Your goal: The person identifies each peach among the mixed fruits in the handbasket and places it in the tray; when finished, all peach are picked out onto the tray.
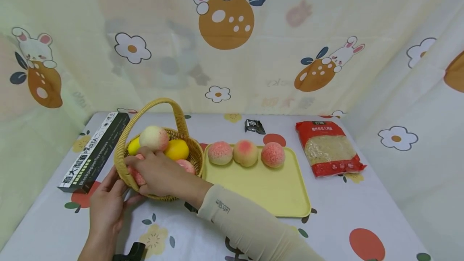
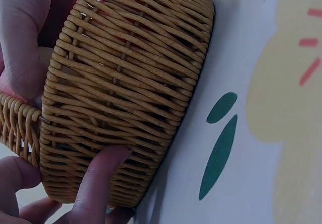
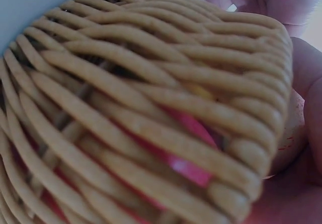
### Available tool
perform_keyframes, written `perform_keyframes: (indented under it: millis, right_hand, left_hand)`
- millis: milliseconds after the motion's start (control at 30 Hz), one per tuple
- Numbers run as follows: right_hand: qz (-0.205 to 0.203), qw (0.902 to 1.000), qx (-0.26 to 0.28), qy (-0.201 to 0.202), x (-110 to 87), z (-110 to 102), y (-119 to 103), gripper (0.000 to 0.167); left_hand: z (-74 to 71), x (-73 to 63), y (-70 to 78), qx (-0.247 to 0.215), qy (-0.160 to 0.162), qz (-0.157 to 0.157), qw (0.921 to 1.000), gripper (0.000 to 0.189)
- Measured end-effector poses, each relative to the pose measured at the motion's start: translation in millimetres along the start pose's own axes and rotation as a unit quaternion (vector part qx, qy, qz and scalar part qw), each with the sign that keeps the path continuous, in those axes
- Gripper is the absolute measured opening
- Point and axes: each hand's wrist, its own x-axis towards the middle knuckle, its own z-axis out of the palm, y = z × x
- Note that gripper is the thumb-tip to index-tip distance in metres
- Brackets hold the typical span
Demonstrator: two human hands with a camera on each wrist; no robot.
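A wicker basket (image 1: 197,156) with an arched handle stands at the left of the table, holding a pale peach (image 1: 154,137), a yellow lemon (image 1: 177,149), another yellow fruit (image 1: 133,146) and a pink peach (image 1: 186,166). My left hand (image 1: 106,206) grips its near left side by the handle's foot; in the left wrist view the thumb (image 2: 100,176) presses on the weave. Reaching over the rim, my right hand (image 1: 163,174) holds a pink speckled peach (image 1: 137,175) inside the basket, partly covered by the fingers. The right wrist view shows mostly the basket wall (image 3: 126,98).
Right of the basket lies a yellow tray (image 1: 253,196) with three peaches (image 1: 245,153) along its far edge. A black pasta box (image 1: 96,152) is at the left, a red noodle bag (image 1: 330,148) at the right. Behind the tray is a small black packet (image 1: 255,126).
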Motion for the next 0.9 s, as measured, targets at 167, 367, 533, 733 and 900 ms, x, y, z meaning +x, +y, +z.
perform_keyframes:
  millis: [167,367,533,733,900]
  right_hand:
    - [0.005,0.9999,0.01,0.001,-1.6,1.0,0.8,0.066]
    - [0.005,0.9999,0.009,0.004,-1.4,0.9,0.6,0.066]
    - [0.001,1.0,0.004,0.005,-1.9,0.4,0.4,0.067]
    - [-0.001,1.0,0.005,0.003,-2.9,0.9,0.5,0.068]
    - [-0.003,1.0,0.0,0.006,-3.0,1.6,0.9,0.067]
  left_hand:
    - [0.5,-0.2,-0.6,-0.006,0.001,-0.001,1.0,0.055]
    - [0.3,-0.9,-0.1,-0.004,0.0,0.005,1.0,0.055]
    - [1.1,-1.3,0.8,-0.001,0.006,0.001,1.0,0.054]
    - [1.0,-3.1,0.5,0.002,0.004,0.007,1.0,0.057]
    - [1.6,-3.0,1.6,0.001,0.005,0.003,1.0,0.056]
